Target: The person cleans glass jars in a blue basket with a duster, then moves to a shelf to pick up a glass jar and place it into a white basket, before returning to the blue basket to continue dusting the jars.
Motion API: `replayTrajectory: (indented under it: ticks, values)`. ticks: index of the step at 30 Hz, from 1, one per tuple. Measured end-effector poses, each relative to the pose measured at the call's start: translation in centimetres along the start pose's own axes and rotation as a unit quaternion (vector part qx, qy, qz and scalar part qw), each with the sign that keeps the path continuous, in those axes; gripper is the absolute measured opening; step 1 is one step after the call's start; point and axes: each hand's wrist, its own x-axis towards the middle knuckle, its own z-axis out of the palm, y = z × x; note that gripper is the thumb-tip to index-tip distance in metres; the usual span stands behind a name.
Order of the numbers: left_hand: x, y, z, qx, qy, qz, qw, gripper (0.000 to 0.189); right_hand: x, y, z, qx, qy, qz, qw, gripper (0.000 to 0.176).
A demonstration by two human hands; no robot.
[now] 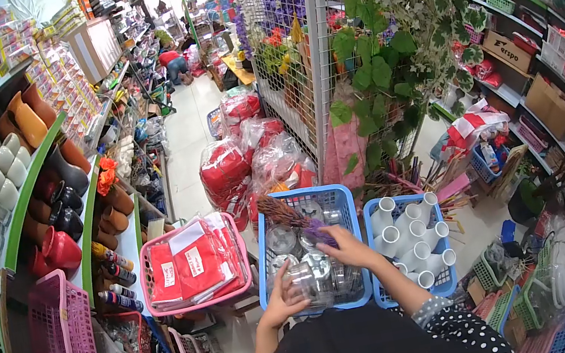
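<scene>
A blue plastic basket [354, 213] full of clear glass jars stands right in front of me. My right hand [343, 247] is closed around a feather duster [283, 213], brown and shaggy with a purple part by the fingers, slanting to the upper left over the jars. Low on the left side of the basket, my left hand [285, 302] curves around a clear jar [305, 277], thumb and fingers at its side. Several more jars [280, 239] lie beneath the duster, some with silvery lids or bases.
A pink basket [242, 258] of red packets sits left, and a blue basket [451, 281] of white vases right. Bagged red goods [225, 171] lie on the aisle floor. Left shelves hold pots [59, 247]. Hanging leaves [377, 71] cover the grid rack. A person [173, 66] bends far down the aisle.
</scene>
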Motion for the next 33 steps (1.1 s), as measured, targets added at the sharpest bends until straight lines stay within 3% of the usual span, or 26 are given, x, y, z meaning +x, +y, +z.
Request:
replayTrajectory:
  ticks: [1, 2, 3, 5, 6, 7, 9, 10, 11, 12, 13, 15, 17, 20, 21, 22, 23, 26, 28, 31, 33]
  values:
    - [-0.3, -0.3, -0.2, -0.099, 0.006, 0.014, 0.995, 0.105, 0.3, 1.7, 0.8, -0.001, 0.000, -0.001, 1.000, 0.078]
    - [-0.2, -1.5, -0.6, -0.127, 0.019, 0.074, 0.989, 0.101, 0.3, 3.1, 1.6, -0.098, 0.027, 0.064, 0.993, 0.077]
    - [-0.3, -1.4, -0.6, -0.126, 0.019, 0.077, 0.989, 0.101, 0.2, 4.0, 2.3, -0.194, 0.054, 0.128, 0.971, 0.075]
    - [-0.8, -0.8, -0.4, -0.348, -0.012, 0.085, 0.934, 0.097, 0.3, 5.3, 3.5, -0.266, 0.071, 0.124, 0.953, 0.070]
    - [-0.8, -0.3, 0.1, -0.338, -0.005, 0.129, 0.932, 0.085, 0.8, 6.8, 4.1, -0.308, 0.059, 0.134, 0.940, 0.067]
    - [-0.7, -0.5, -0.1, -0.337, -0.005, 0.133, 0.932, 0.085, 1.1, 7.2, 3.9, -0.350, 0.048, 0.145, 0.924, 0.063]
    - [0.0, -1.0, -0.7, -0.515, 0.004, 0.104, 0.851, 0.076, 1.5, 7.2, 2.9, -0.348, 0.016, 0.140, 0.927, 0.057]
    - [0.2, -0.1, -0.3, -0.569, 0.009, 0.080, 0.818, 0.071, 1.3, 6.5, 2.3, -0.283, 0.032, 0.138, 0.949, 0.053]
    - [0.6, 0.0, -0.5, -0.569, 0.008, 0.084, 0.818, 0.071, 1.2, 5.8, 1.7, -0.217, 0.047, 0.135, 0.966, 0.050]
    - [1.2, -0.3, -0.8, -0.598, 0.028, 0.092, 0.795, 0.071, 1.1, 7.5, 2.1, -0.188, 0.065, 0.071, 0.977, 0.047]
    - [1.7, -0.3, -0.9, -0.610, 0.042, 0.097, 0.785, 0.069, 0.5, 6.1, 1.7, -0.188, 0.062, 0.069, 0.978, 0.047]
    - [2.7, -0.3, -1.2, -0.631, 0.068, 0.107, 0.765, 0.067, -2.3, 2.6, 0.2, 0.159, 0.066, 0.056, 0.983, 0.048]
    - [3.5, -0.2, -1.4, -0.617, 0.092, 0.122, 0.772, 0.064, -5.2, -0.9, -2.8, 0.219, -0.059, 0.147, 0.963, 0.055]
    - [4.4, 0.6, -0.8, -0.602, 0.072, 0.152, 0.781, 0.059, -8.8, -3.1, -6.2, 0.218, -0.143, 0.146, 0.954, 0.053]
    - [4.6, 0.7, -0.7, -0.612, 0.059, 0.159, 0.772, 0.057, -9.8, -3.3, -6.6, 0.235, -0.129, 0.125, 0.955, 0.053]
    - [4.5, 1.1, -0.6, -0.532, 0.100, 0.129, 0.831, 0.057, -10.6, -3.4, -6.7, 0.252, -0.114, 0.104, 0.955, 0.053]
    - [5.3, -0.1, -1.2, -0.566, 0.031, 0.157, 0.809, 0.059, -11.2, -3.3, -6.7, 0.254, -0.111, 0.105, 0.955, 0.053]
    - [5.9, 0.1, 0.0, -0.546, 0.089, 0.122, 0.824, 0.059, -12.8, -3.1, -7.2, 0.248, -0.060, 0.138, 0.957, 0.049]
    - [6.3, -1.2, -0.4, -0.596, 0.023, 0.103, 0.796, 0.058, -13.5, -2.9, -8.3, 0.258, -0.076, 0.133, 0.954, 0.049]
    - [6.0, 1.5, 2.6, -0.555, 0.052, 0.087, 0.825, 0.056, -13.5, -3.6, -8.6, 0.218, -0.003, 0.178, 0.960, 0.050]
    - [6.6, 0.8, 2.8, -0.571, 0.042, 0.082, 0.816, 0.055, -13.6, -3.3, -8.0, 0.237, 0.024, 0.151, 0.959, 0.050]
